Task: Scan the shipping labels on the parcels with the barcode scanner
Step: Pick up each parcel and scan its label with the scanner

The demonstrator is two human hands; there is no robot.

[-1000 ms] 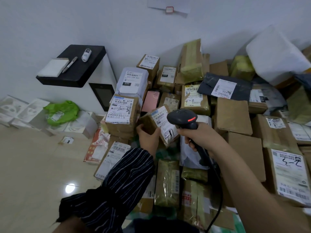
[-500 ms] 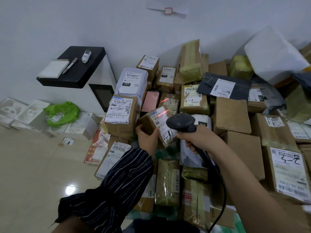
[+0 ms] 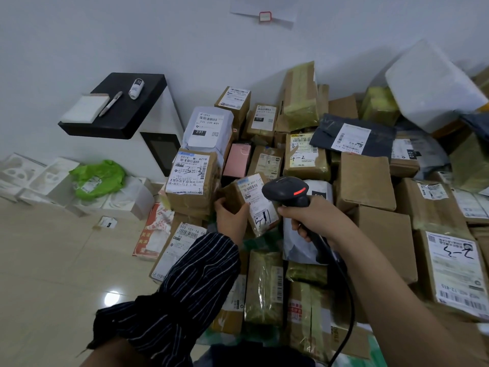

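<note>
A white wall (image 3: 132,35) backs a beige tiled floor (image 3: 53,260). A heap of parcels (image 3: 365,181) fills the right half and climbs against the wall. A black shelf (image 3: 116,112) juts from the wall at the left, carrying a notepad (image 3: 84,108), a pen (image 3: 111,103) and a small roll (image 3: 136,88).

White foam trays (image 3: 39,178) and a green bag (image 3: 98,176) line the wall below the shelf. A big foam box (image 3: 431,86) tops the heap at the far right.

The hands are apart. The left hand (image 3: 231,217), in a striped sleeve (image 3: 190,287), grips a small brown parcel (image 3: 235,194) at the heap's front left, tilted so its label (image 3: 258,205) faces up. The right hand (image 3: 315,221) is wrapped round the handle of the scanner (image 3: 285,190). The scanner's head sits just beside the label, with a red light glowing on top. Its cable (image 3: 346,313) trails down over the nearest boxes.

The heap's left edge meets bare tile, where only a small card (image 3: 107,222) lies.
</note>
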